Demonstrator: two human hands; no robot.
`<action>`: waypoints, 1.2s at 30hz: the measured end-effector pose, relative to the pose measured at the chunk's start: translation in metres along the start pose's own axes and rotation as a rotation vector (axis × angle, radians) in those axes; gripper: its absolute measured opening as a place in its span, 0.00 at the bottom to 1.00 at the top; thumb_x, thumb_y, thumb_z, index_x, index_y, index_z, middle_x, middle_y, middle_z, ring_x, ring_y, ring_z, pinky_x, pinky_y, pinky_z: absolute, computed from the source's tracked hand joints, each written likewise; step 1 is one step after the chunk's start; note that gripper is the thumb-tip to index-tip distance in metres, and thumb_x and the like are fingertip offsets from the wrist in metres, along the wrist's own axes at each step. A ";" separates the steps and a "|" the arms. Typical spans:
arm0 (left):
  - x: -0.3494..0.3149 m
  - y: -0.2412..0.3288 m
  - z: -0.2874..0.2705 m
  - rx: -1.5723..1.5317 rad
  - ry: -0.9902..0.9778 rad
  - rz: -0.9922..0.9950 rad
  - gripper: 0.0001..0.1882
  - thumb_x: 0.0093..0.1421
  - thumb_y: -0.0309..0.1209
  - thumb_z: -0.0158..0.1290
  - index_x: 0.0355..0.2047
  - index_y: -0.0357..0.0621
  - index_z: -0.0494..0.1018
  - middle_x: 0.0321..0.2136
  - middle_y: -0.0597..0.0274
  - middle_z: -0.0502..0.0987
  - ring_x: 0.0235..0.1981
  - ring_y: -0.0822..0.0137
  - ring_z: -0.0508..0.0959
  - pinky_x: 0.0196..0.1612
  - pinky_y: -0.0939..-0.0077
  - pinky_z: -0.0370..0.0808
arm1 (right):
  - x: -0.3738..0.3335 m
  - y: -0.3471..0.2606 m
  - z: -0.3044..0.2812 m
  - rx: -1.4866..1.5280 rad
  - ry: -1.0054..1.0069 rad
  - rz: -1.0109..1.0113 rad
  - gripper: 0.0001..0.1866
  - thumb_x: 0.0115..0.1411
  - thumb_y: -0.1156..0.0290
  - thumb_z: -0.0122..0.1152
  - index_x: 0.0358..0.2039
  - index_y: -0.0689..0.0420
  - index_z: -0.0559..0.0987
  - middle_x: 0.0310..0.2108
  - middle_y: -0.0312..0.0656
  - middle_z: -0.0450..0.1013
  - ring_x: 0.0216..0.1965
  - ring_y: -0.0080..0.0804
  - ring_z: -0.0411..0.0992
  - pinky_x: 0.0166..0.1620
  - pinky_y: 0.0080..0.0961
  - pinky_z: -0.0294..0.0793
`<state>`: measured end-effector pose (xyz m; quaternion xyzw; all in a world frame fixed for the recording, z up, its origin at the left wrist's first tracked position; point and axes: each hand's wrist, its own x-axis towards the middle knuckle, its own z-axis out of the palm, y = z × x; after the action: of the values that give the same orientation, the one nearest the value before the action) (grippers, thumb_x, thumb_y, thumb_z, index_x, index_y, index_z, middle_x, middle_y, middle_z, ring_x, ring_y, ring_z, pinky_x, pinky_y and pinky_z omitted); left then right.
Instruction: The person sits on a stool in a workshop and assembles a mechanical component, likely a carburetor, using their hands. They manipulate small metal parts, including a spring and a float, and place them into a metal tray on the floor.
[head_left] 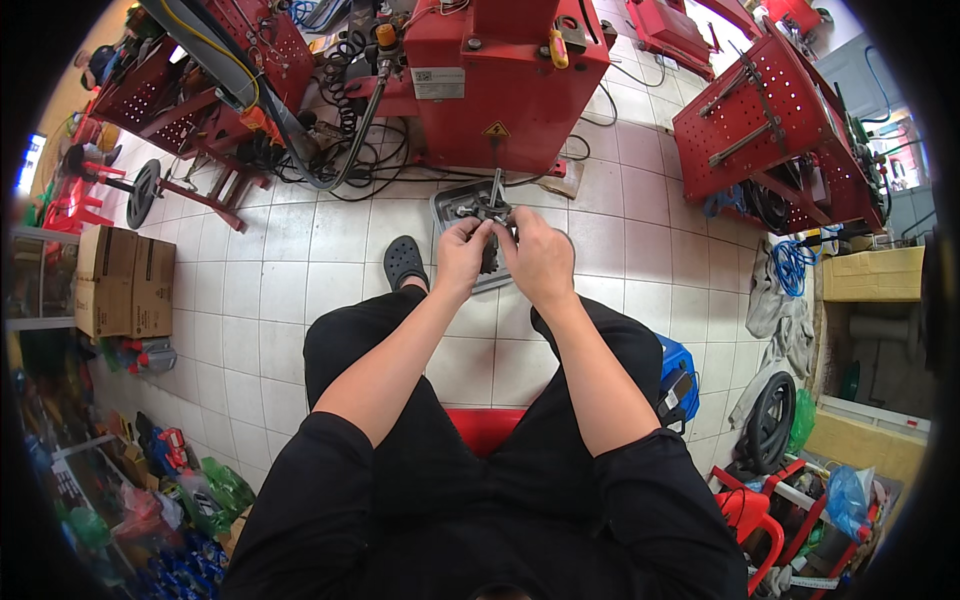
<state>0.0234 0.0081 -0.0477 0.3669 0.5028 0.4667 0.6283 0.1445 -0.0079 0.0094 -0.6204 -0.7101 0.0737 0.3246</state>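
Observation:
Both hands meet in front of me over a grey tray [437, 222] on the tiled floor. My left hand [462, 256] is closed, its fingertips pinching a small dark metal part [487, 209] whose exact kind I cannot make out. From the other side my right hand [538, 254] grips the same part with thumb and fingers. A pale metal rod or stem [497, 186] sticks up beyond the fingers; whether it belongs to the part is unclear. More dark pieces show below the hands, partly hidden by them.
A red machine cabinet [490, 110] stands ahead, with cables and a coiled hose [348, 75] on its left. Red perforated tool racks [745, 120] flank it. Cardboard boxes [125, 282] stand at left. A blue case [678, 380] sits by my right leg.

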 end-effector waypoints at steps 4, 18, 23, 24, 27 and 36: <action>-0.001 0.003 0.001 0.082 -0.003 0.005 0.09 0.60 0.33 0.52 0.27 0.39 0.73 0.20 0.73 0.70 0.21 0.83 0.64 0.23 0.87 0.60 | -0.001 0.003 0.000 -0.119 -0.104 0.072 0.15 0.56 0.59 0.56 0.27 0.59 0.71 0.19 0.47 0.72 0.19 0.45 0.71 0.22 0.35 0.69; 0.001 0.001 -0.002 0.171 0.016 0.092 0.10 0.58 0.33 0.52 0.27 0.37 0.74 0.20 0.70 0.72 0.22 0.81 0.67 0.25 0.84 0.64 | 0.000 -0.004 -0.007 -0.125 -0.045 0.060 0.15 0.55 0.58 0.56 0.25 0.59 0.73 0.16 0.48 0.72 0.16 0.46 0.71 0.21 0.36 0.69; 0.004 -0.001 -0.002 0.204 0.036 0.115 0.10 0.58 0.33 0.53 0.27 0.37 0.74 0.19 0.70 0.72 0.22 0.81 0.67 0.25 0.85 0.64 | -0.001 -0.001 -0.004 -0.109 -0.117 0.084 0.17 0.54 0.57 0.57 0.22 0.59 0.74 0.16 0.48 0.72 0.18 0.46 0.72 0.23 0.37 0.70; 0.004 -0.003 -0.003 0.210 0.038 0.109 0.10 0.58 0.33 0.53 0.27 0.37 0.74 0.19 0.70 0.72 0.22 0.81 0.67 0.25 0.85 0.64 | -0.001 -0.002 -0.004 -0.133 -0.161 0.119 0.17 0.54 0.56 0.58 0.22 0.59 0.73 0.17 0.48 0.72 0.19 0.46 0.73 0.23 0.38 0.70; 0.001 0.002 -0.001 0.218 0.031 0.093 0.10 0.58 0.33 0.53 0.27 0.37 0.74 0.20 0.70 0.72 0.22 0.81 0.67 0.25 0.85 0.64 | 0.000 -0.006 -0.008 -0.144 -0.093 0.117 0.15 0.56 0.60 0.54 0.23 0.59 0.73 0.15 0.48 0.72 0.16 0.46 0.72 0.21 0.37 0.70; -0.002 0.009 0.001 0.384 0.052 0.134 0.12 0.57 0.35 0.54 0.25 0.36 0.74 0.17 0.69 0.71 0.20 0.80 0.65 0.24 0.83 0.63 | -0.001 -0.005 -0.006 -0.075 -0.240 0.255 0.18 0.60 0.58 0.48 0.25 0.61 0.75 0.19 0.53 0.73 0.22 0.50 0.74 0.25 0.40 0.71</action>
<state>0.0219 0.0092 -0.0388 0.5007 0.5729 0.4123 0.5010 0.1434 -0.0114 0.0164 -0.7038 -0.6617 0.1613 0.2021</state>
